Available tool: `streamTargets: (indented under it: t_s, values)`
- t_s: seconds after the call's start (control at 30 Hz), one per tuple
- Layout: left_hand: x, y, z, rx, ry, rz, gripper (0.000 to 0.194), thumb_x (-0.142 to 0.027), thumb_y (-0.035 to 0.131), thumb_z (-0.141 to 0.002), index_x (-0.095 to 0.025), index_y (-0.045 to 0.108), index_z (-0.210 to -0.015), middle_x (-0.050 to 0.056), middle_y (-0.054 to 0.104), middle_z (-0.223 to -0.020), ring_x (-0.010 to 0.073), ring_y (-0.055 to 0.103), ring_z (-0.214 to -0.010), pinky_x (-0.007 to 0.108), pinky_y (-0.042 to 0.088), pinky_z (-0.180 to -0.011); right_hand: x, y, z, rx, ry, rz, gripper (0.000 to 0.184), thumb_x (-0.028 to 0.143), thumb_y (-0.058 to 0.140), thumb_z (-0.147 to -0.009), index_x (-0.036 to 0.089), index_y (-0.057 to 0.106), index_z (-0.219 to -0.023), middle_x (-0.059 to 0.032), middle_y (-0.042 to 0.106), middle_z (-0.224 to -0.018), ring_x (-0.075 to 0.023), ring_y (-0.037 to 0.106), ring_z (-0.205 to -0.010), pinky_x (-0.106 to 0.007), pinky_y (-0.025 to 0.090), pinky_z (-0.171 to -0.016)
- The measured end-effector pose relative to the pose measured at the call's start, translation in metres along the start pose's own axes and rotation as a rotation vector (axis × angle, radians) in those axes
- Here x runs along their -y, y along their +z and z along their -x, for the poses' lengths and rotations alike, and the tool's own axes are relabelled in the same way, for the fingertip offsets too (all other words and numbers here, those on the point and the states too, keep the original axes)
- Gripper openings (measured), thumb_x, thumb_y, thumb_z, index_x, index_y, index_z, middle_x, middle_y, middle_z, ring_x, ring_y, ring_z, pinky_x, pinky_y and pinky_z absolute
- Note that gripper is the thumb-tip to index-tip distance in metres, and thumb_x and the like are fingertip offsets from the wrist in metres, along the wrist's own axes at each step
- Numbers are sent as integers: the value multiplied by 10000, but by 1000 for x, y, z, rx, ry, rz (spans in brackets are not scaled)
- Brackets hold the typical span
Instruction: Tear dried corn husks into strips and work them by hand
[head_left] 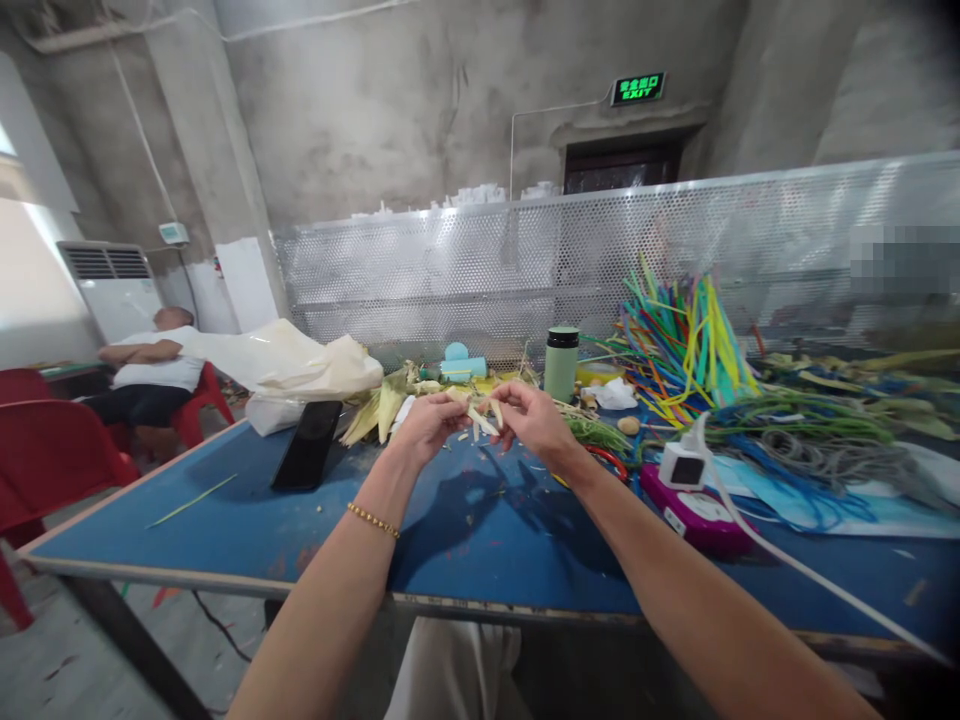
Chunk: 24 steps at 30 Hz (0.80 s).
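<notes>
Your left hand [433, 428] and right hand [527, 415], mid-frame: each grip closed on the pale husk strips [484, 414] | strips sit between your fingertips, above the blue desk [450, 540] | black phone [308, 446] left of centre

Blue on the surface [255, 530], specked red. Creamy white on the husk [482, 419] at twelve o'clock. Black on the phone [307, 445] near eleven. Pale green on the bottle [561, 372] near one, banded black. Streaked yellow, green, orange and blue through the strips [705, 345] at one. Magenta on the box [709, 525] at two. Dotted silver on the panel [442, 275]. Red on the chair [60, 450] at ten.
</notes>
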<state>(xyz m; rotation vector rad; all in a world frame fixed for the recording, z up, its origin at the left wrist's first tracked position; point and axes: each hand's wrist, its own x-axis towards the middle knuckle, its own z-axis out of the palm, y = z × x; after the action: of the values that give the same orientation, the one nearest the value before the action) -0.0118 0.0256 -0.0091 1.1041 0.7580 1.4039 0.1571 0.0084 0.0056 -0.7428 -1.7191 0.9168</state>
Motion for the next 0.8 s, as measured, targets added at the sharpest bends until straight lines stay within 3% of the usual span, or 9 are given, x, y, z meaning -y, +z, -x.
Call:
streamTargets:
  t_s: [0.1,0.33,0.6,0.8]
  values:
    - [1,-1,0,45,-16,1,122,-91,747,-590,-87,645,-657,21,594,-592,86,554,-536,238,447,-602,0,-1,-2,-28,-16,-35,203,375,570,-813,189,490,-828,-30,672,-740,-121,603,-458,-218,470,-364]
    - [0,0,1,79,-53,-23,156,-108,778,-588,-83,632,-635,23,602,-585,97,568,-523,237,451,-585,-7,-3,-8,-145,24,20,199,371,529,-849,179,482,-869,7,635,-569,-134,604,-407,-201,461,-344]
    - [1,0,1,82,-55,21,127,-80,753,-639,-83,627,-641,29,608,-612,98,587,-551,236,470,-613,-16,-4,-15,-207,11,-71,196,356,568,-821,177,488,-817,-20,660,-615,-149,644,-475,-227,522,-400]
    - [2,-1,1,90,-58,-1,150,-103,770,-628,-81,622,-639,26,593,-602,101,579,-554,251,466,-621,-19,-5,-17,-242,-12,-19,210,376,562,-810,182,485,-812,-17,649,-615,-157,651,-489,-224,511,-389]
